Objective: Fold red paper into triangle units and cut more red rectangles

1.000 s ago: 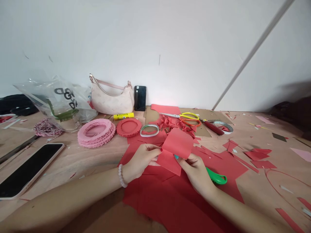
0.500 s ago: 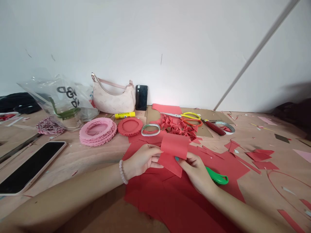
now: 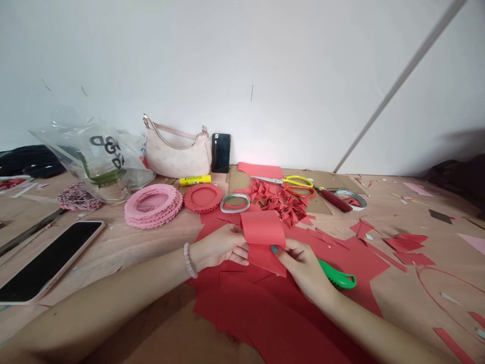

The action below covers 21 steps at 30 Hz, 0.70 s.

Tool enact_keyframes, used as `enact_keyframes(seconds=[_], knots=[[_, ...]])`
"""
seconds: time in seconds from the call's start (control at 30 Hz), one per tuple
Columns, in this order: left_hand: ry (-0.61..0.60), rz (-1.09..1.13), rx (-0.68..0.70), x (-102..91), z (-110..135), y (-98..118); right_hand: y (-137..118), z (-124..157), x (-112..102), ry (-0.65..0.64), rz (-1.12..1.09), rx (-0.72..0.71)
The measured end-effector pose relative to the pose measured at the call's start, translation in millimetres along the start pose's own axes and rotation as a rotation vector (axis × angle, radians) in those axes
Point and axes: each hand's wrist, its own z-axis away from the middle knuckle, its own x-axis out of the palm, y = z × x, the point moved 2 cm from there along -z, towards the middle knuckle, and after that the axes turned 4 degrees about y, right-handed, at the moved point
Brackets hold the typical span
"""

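A strip of red paper (image 3: 265,230), bent over at its top, is held up between my two hands above larger red sheets (image 3: 242,303). On its right edge, my right hand (image 3: 305,263) pinches it, thumb in front with a blue-green nail. At the left edge is my left hand (image 3: 220,246), a beaded bracelet on its wrist; its thumb and index finger reach behind the paper, their tips hidden, while the other fingers curl below. Partly under my right hand lies a green-handled tool (image 3: 339,278). Small folded red paper pieces (image 3: 282,202) are heaped just beyond the strip.
Scissors (image 3: 299,181), a dark red-handled tool (image 3: 335,199) and tape rolls (image 3: 235,203) lie behind. To the left are pink paper rings (image 3: 151,205), a red paper ring (image 3: 203,197), a glue stick (image 3: 195,180), a phone (image 3: 49,260), a handbag (image 3: 178,149) and a plastic bag (image 3: 102,162).
The paper strip has shifted a little left and turned to face me more squarely. My left hand has moved slightly left with it; my right hand keeps its pinch.
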Motion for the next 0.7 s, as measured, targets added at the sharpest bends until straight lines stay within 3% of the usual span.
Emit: enact_keyframes(seconds=[0.3,0.5,0.7], knots=[[-0.08,0.004,0.163,-0.7,-0.6,3.2,2.0,0.5,1.6,-0.018,-0.22,0.034],[0.006,-0.119,0.253,-7.4,-1.5,3.4,-3.5,3.7,5.1,-0.064,-0.283,0.035],[0.041,-0.484,0.452,-5.6,1.2,13.4,-7.2,6.1,3.3,-0.026,-0.084,0.007]])
